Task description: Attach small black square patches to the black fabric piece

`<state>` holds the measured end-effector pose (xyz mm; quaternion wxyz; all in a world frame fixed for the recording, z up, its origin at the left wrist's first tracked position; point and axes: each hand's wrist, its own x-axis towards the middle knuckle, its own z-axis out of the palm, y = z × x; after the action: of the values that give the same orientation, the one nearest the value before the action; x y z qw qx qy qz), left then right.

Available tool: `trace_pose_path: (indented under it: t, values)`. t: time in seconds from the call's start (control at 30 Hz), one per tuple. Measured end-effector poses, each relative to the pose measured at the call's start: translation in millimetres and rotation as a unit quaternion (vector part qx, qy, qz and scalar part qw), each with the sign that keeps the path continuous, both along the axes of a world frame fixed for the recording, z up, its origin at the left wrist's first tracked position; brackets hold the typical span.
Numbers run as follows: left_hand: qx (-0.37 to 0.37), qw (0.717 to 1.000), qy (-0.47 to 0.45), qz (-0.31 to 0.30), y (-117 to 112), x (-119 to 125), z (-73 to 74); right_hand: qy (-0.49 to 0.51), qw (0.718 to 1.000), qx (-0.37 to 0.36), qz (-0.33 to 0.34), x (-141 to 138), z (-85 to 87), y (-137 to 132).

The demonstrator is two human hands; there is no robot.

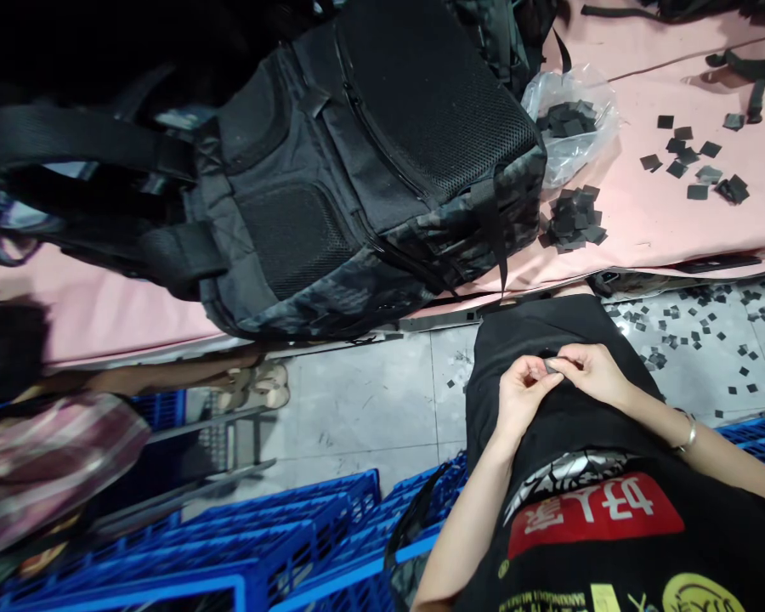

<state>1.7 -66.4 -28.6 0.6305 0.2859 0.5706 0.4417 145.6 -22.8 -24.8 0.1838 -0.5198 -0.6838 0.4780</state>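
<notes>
Above the black cloth over my lap, my left hand [524, 389] and my right hand [587, 371] meet fingertip to fingertip. Both are closed in a pinch on one small dark grey piece [549, 365], mostly hidden by the fingers; it resembles the black squares on the table. In front of me a large black backpack [382, 170] lies on its side, its mesh back panel facing up. To its right a pile of small black squares [574, 221] sits close to the table edge.
A clear plastic bag [577, 123] of black squares lies on the pink tabletop [650, 212], with loose squares [688, 153] to its right. More squares litter the tiled floor [701, 340]. Blue crates [319, 527] stand behind, and a person in a plaid garment [57, 467] sits at left.
</notes>
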Motion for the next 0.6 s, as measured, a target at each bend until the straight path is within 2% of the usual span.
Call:
trace_pose_path:
  t: [0.1,0.27,0.43,0.6]
  values:
    - [-0.006,1.000,-0.003,-0.019,-0.4,1.3,-2.2,0.004,1.000,0.002,0.008,-0.8,-2.8,1.7]
    - [-0.014,1.000,-0.007,-0.020,-0.3,1.0,-2.7,0.029,0.997,-0.063,0.035,0.6,-0.3,3.4]
    - [-0.034,0.999,-0.015,0.015,0.8,-0.2,-3.1,0.057,0.991,-0.119,0.033,1.9,3.0,-0.8]
    - [-0.035,0.998,0.000,0.045,-0.1,-2.0,-5.1,0.107,0.980,-0.165,-0.018,2.3,-3.2,-4.1]
